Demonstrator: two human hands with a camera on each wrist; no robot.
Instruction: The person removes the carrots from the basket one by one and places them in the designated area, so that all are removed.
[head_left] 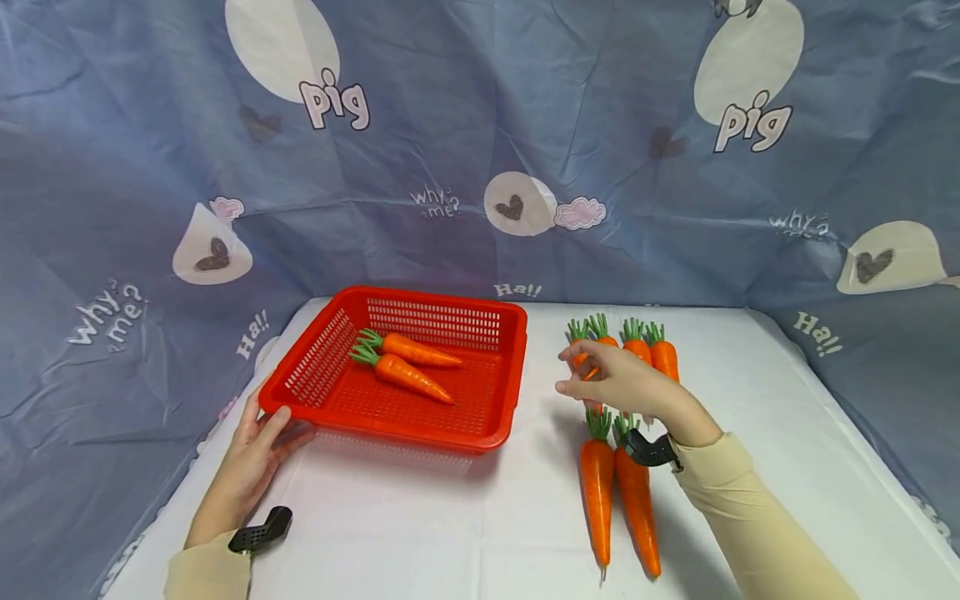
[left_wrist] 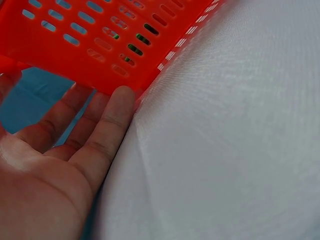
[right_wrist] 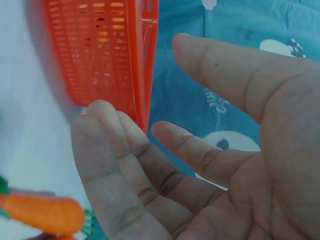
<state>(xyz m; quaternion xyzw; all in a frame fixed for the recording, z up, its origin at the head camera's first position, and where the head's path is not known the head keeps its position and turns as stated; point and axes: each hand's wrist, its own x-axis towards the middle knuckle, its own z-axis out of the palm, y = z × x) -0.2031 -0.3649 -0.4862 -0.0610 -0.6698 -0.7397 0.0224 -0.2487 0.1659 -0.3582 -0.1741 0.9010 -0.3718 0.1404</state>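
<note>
A red plastic basket with slotted walls stands left of centre, holding two orange carrots with green stems. My left hand grips its near left corner, thumb at the rim; in the left wrist view the fingers lie against the lower wall. My right hand hovers over several carrots at the right, fingers loosely bent, thumb apart. Between them I see nothing in the right wrist view, where the basket's side wall is beyond the fingertips. Part of those carrots is hidden beneath the hand.
Nearer to me, two longer carrots lie side by side below the right hand, stems pointing away. A white cloth covers the table. Behind and at both sides hangs a blue printed curtain.
</note>
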